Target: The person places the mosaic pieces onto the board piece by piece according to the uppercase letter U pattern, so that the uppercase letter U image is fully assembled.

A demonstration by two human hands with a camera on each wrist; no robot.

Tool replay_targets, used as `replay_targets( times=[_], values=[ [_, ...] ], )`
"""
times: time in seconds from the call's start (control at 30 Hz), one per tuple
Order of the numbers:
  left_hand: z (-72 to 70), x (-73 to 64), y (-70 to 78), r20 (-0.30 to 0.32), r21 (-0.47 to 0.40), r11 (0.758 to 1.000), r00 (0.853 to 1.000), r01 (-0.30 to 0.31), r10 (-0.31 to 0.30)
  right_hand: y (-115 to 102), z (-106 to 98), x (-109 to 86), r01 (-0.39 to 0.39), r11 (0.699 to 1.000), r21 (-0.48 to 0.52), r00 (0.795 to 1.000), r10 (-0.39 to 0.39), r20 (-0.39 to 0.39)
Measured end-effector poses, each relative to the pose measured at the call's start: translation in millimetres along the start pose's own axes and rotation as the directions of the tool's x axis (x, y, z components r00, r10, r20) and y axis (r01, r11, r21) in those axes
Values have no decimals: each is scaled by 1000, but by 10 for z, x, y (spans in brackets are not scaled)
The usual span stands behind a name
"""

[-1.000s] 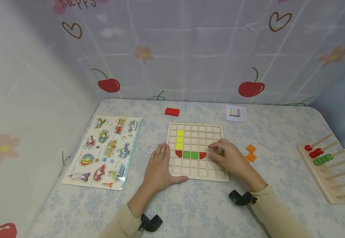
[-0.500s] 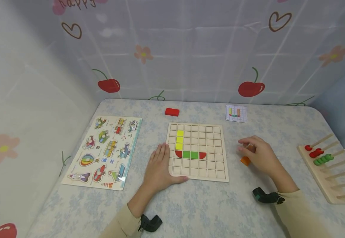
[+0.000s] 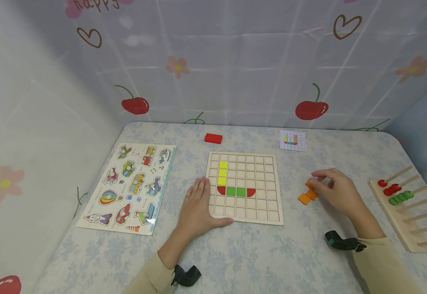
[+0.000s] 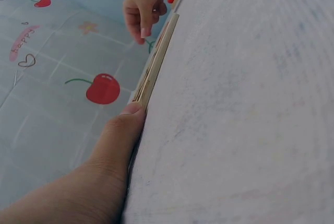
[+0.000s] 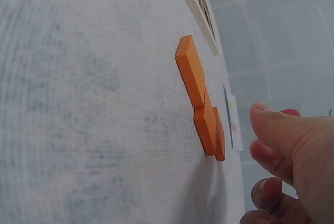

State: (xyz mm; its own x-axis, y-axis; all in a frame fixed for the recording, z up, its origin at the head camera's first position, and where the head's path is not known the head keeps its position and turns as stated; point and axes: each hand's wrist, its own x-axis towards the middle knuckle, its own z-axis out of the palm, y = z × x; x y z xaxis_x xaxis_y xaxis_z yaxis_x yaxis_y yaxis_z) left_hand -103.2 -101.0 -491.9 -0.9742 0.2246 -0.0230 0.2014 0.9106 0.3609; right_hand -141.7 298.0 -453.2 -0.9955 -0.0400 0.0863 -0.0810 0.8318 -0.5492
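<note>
A wooden grid board (image 3: pixel 246 213) lies in the middle of the table. In its cells are several yellow squares (image 3: pixel 222 172) in a column, two green squares (image 3: pixel 236 191) and two red rounded corner tiles (image 3: pixel 251 192). My left hand (image 3: pixel 195 208) rests along the board's left side, fingers straight, thumb touching the near edge. Right of the board lie three orange square tiles (image 3: pixel 304 199), their edges close together. My right hand (image 3: pixel 336 194) hovers just beside them, fingers loosely bent. In the right wrist view a gap shows between the thumb (image 5: pixel 271 125) and the orange tiles (image 5: pixel 190 70).
A picture puzzle board (image 3: pixel 126 190) lies at the left. Behind the grid board are a red block (image 3: pixel 213 138) and a small pattern card (image 3: pixel 293 141). At the right edge stands a wooden peg rack (image 3: pixel 401 220) with red and green beads.
My right hand has moved from over the board to the right, past the orange tiles, uncovering them. My left hand has stayed in place. Tiles on the board look the same.
</note>
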Motion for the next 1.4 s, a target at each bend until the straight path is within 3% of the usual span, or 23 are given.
replay_targets(
  times=[1.17, 1.4],
  values=[
    [-7, 3, 1, -3, 6, 1000, 1000, -6, 6, 75, 98, 15, -30, 999, -29, 998, 32, 51],
    [15, 6, -11, -14, 10, 1000, 1000, -8, 9, 54, 95, 30, -6, 1000, -29, 997, 8, 71]
  ],
)
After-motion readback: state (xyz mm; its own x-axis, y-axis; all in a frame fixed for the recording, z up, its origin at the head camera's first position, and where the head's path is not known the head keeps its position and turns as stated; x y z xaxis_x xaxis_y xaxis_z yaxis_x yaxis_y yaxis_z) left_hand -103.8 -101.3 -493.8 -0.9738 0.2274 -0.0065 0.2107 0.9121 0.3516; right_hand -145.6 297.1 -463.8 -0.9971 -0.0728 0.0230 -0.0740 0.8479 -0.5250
